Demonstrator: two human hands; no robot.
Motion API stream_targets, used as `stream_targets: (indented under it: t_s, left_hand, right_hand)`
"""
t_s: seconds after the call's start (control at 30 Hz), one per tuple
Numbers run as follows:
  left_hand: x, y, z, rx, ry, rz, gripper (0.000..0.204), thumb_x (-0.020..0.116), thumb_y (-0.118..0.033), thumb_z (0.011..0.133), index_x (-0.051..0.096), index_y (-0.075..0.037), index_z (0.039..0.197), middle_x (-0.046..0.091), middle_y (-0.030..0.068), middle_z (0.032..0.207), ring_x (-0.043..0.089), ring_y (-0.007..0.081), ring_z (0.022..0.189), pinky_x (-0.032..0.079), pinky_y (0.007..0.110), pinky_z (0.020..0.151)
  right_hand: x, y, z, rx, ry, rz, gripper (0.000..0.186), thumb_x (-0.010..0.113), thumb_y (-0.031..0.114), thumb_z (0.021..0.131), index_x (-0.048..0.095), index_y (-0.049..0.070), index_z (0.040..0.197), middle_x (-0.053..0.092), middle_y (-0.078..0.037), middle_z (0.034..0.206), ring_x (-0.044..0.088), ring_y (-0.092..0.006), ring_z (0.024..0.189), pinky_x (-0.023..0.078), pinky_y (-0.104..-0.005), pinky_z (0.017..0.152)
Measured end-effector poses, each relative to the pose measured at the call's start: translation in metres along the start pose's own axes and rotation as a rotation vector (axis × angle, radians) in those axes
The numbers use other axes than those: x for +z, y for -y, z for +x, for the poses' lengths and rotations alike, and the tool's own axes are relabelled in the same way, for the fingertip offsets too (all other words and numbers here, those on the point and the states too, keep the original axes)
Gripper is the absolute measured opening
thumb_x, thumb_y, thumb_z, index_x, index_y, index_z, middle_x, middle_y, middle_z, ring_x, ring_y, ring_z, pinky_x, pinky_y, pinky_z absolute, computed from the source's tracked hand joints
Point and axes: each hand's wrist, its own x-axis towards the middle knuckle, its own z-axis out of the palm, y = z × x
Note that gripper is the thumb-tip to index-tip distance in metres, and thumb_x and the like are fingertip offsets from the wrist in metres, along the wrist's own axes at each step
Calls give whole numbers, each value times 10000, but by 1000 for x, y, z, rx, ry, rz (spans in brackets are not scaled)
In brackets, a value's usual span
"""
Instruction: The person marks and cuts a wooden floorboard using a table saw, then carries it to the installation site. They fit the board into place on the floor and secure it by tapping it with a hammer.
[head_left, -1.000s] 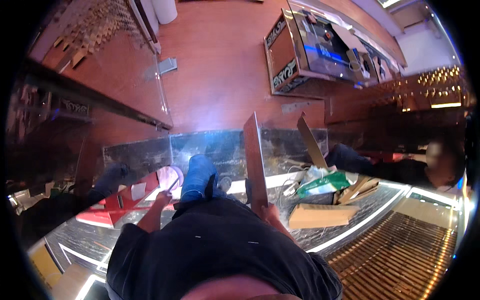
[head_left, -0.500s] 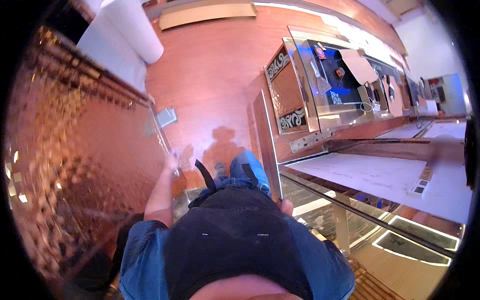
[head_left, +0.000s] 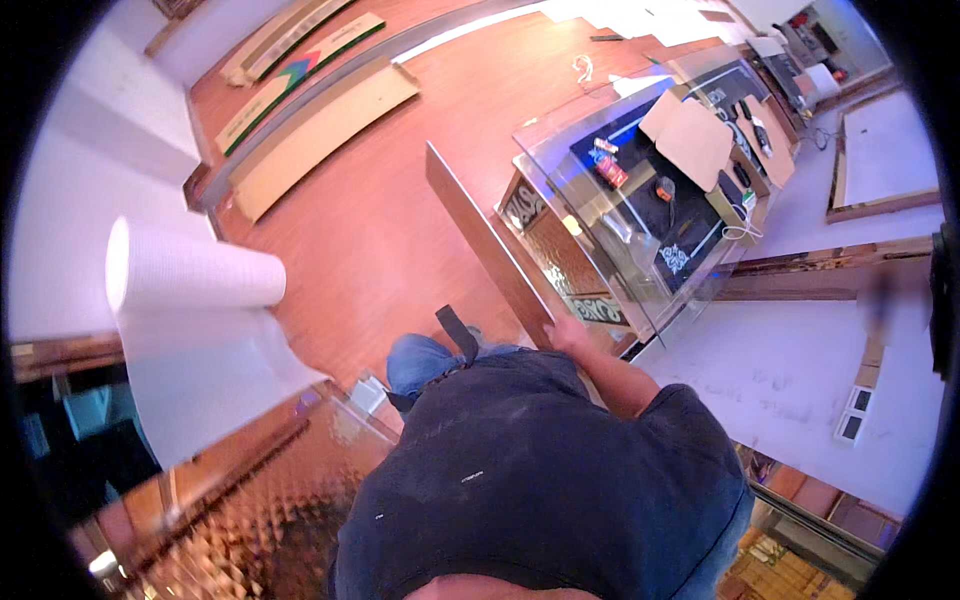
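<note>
A long, thin brown wooden board (head_left: 485,245) stands on its edge to the right of my legs, slanting away toward the far left. My right hand (head_left: 567,333) is closed on the near end of its upper edge, with some fingers hidden behind it. Just right of the board is a display table (head_left: 660,290) with a glass top and carved-pattern side panels. My left hand is out of the picture. At the lower left lies a shiny bronze-toned panel (head_left: 265,500) with a textured surface, close to my body.
A white foam roll (head_left: 200,275) trails its sheet at the left. Long flat cartons (head_left: 325,140) lie at the far left. A small pale box (head_left: 368,392) is on the floor by the textured panel. Cardboard pieces (head_left: 690,140) and an orange-black tape measure (head_left: 664,188) lie on the display table.
My body and view have turned leftward. My right hand has come further into view with the board, now angled left. My left hand, earlier at the textured panel's edge, has left the picture.
</note>
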Motion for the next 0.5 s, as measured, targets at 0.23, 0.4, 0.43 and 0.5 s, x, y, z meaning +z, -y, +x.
stream_targets:
  t_s: [0.23,0.4,0.43,0.5]
  left_hand:
    - [-90,-169,182,-139,12,117,198,648,-201,1046,616,-97,1211,648,29,920,620,141,843,535,312,721]
    - [-173,-338,372,-12,-49,36,273,629,-167,1050,599,-87,1309,657,32,937,621,142,839,539,317,712]
    - [-193,-382,417,41,-81,-26,289,625,-160,1051,596,-85,1329,658,32,940,621,142,838,540,318,710]
    - [-238,-506,516,187,-131,-179,323,617,-147,1053,589,-81,1368,662,33,947,622,142,836,542,320,706]
  right_hand:
    - [-119,147,193,184,-54,93,349,683,352,945,746,36,1080,737,-263,1017,707,-465,989,564,-558,897]
    - [-165,202,279,280,-137,163,322,674,313,947,733,60,1137,729,-266,1032,696,-473,983,553,-573,883]
    - [-168,210,293,288,-153,190,321,670,311,950,731,59,1139,730,-265,1028,697,-473,976,554,-573,877]
    - [-174,215,327,330,-217,269,318,663,308,957,726,58,1143,731,-263,1020,699,-474,961,557,-572,866]
